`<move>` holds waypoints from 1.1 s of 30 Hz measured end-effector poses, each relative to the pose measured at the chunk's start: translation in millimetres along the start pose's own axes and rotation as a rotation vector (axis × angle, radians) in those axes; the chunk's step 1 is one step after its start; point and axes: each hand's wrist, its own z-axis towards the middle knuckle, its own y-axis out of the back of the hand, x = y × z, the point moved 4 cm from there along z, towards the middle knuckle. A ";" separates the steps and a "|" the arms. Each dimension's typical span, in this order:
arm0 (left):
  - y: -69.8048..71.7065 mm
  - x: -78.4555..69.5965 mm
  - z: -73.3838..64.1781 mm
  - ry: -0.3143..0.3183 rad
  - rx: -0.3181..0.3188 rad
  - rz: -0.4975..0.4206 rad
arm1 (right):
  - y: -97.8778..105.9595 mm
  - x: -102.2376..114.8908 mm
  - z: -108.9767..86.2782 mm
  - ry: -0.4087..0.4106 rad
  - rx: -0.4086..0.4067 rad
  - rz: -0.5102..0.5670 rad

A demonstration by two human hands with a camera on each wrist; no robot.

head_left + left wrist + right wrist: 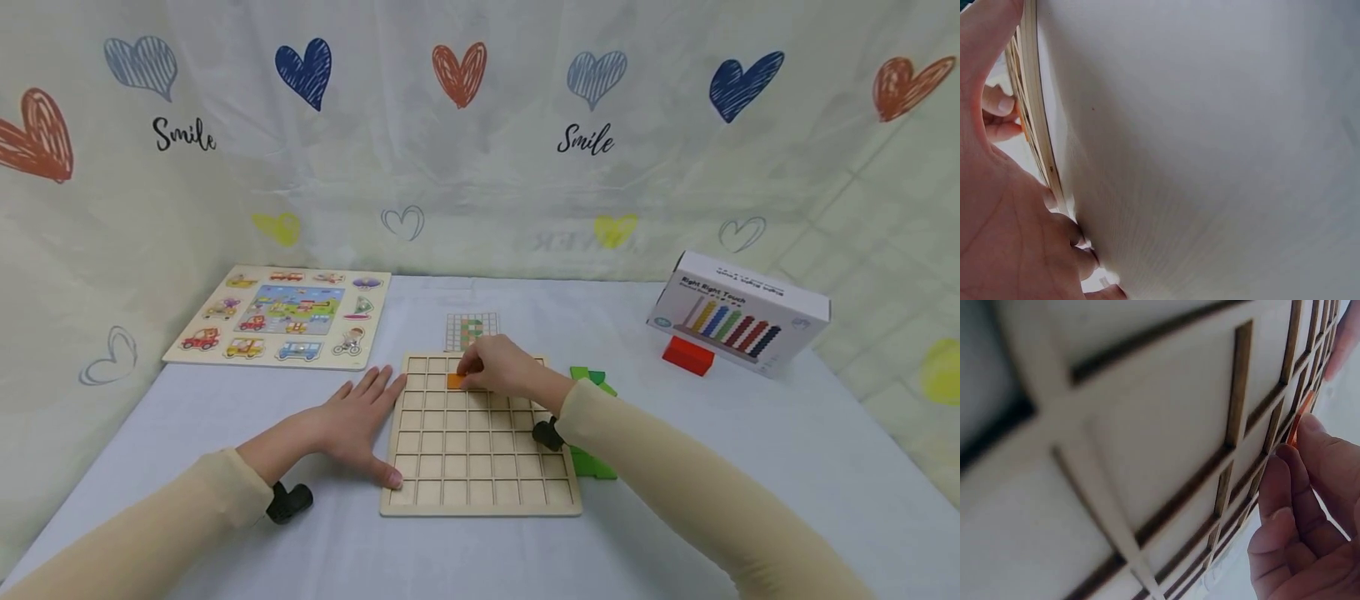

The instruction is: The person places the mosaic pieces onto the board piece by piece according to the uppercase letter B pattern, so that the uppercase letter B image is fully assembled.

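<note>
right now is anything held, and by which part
The right hand pinches an orange tile by its right side in the head view; the left hand rests against the board.

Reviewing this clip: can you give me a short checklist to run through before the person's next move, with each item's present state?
1. Orange piece pinched by the right hand: ok.
2. Orange piece seated flat in a cell: cannot tell; the right hand covers part of it.
3. Left hand touching the left edge of the grid board: ok.
4. Pattern card in sight behind the board: ok, though its marks are too small to read reliably.
5. Green pieces fully in sight: not ok; the right sleeve hides some of that area.
</note>
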 end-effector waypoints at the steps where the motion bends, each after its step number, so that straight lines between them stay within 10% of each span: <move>1: 0.0 0.0 -0.1 0.000 -0.001 -0.002 | 0.7 -0.2 -0.9 0.008 0.004 0.004; 14: 1.3 -2.3 -1.5 0.003 0.007 -0.005 | 34.8 -37.0 -39.8 0.014 -0.058 0.016; 33: 2.9 -5.0 -3.3 0.009 0.020 -0.011 | 58.0 -135.0 -87.6 -0.264 -0.072 -0.058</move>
